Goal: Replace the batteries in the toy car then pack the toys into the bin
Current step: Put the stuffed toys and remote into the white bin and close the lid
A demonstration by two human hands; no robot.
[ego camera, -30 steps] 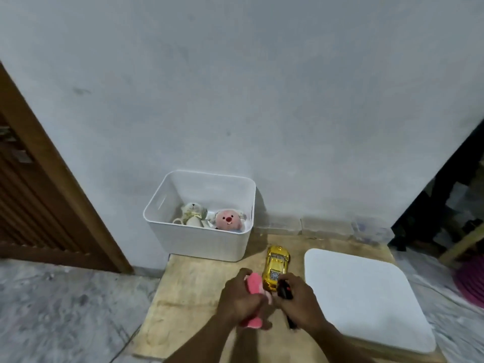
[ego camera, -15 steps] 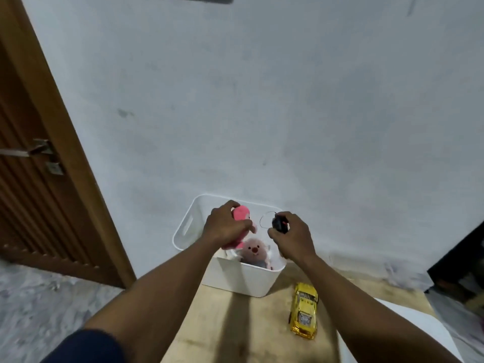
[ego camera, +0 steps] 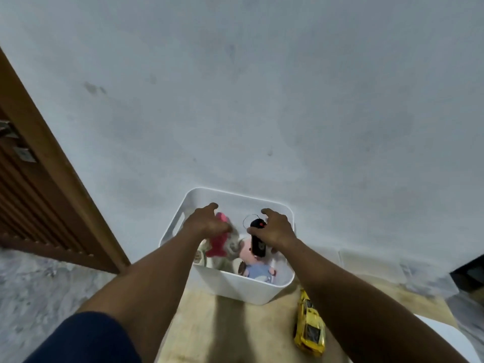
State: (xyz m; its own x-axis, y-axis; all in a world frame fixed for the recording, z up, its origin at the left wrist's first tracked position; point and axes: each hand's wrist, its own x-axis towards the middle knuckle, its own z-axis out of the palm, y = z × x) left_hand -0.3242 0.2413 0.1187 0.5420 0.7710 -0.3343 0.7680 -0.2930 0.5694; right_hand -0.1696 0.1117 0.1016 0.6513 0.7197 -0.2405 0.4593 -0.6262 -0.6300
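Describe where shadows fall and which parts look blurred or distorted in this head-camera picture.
Head view: arm shadows lie on the wooden board before the bin; the pink toy under the left hand is motion-smeared; the door frame leans, wide-angle distortion.

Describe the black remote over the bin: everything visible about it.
The black remote is a slim, elongated handset that looks like plastic, with a small red button near its top and a thin wire antenna looping up from that end. It hangs roughly upright over the open white bin, above a pink plush toy. The right hand is at its upper part, fingers spread; whether it grips or has let go is unclear.
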